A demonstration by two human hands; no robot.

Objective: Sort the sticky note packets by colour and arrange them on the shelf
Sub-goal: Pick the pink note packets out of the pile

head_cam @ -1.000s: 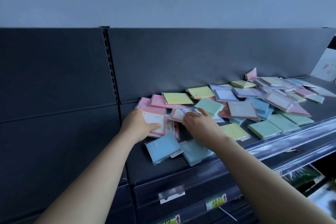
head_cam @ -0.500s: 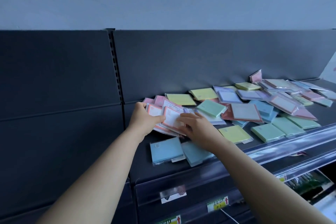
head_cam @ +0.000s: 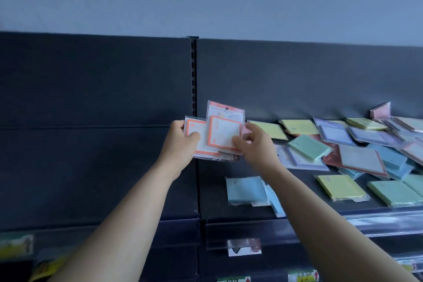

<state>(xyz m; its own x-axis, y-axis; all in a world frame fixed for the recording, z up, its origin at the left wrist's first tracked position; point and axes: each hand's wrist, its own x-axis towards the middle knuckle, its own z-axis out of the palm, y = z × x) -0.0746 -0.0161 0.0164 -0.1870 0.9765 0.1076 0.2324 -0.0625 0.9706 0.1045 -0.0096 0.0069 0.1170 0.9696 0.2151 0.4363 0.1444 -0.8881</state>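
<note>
Backdrop: a pale wall above a dark back panel (head_cam: 91,87), with a slotted upright dividing two bays.
Shelf: the dark shelf (head_cam: 212,199) carries a loose heap of mixed packets from its middle to its right end.
Packets in hand: a small fan of orange-bordered packets (head_cam: 223,135) is held up in front of the back panel, above the shelf's left end and clear of its surface.
Left hand: the left hand (head_cam: 180,142) clamps the fan's left side, thumb on the front, fingers behind.
Right hand: the right hand (head_cam: 254,144) pinches the front packet's lower right corner between thumb and curled fingers.
Change: half a second ago both hands were down at the heap's left edge, gathering these packets; now the bundle is lifted off the shelf.
Meaning: one colour seems collected, but it has not been set down yet.
Left on shelf: two blue packets (head_cam: 246,190) lie near the front edge; the yellow packets (head_cam: 267,129) and the green packet (head_cam: 309,146) remain jumbled with others, so most sorting appears undone.
</note>
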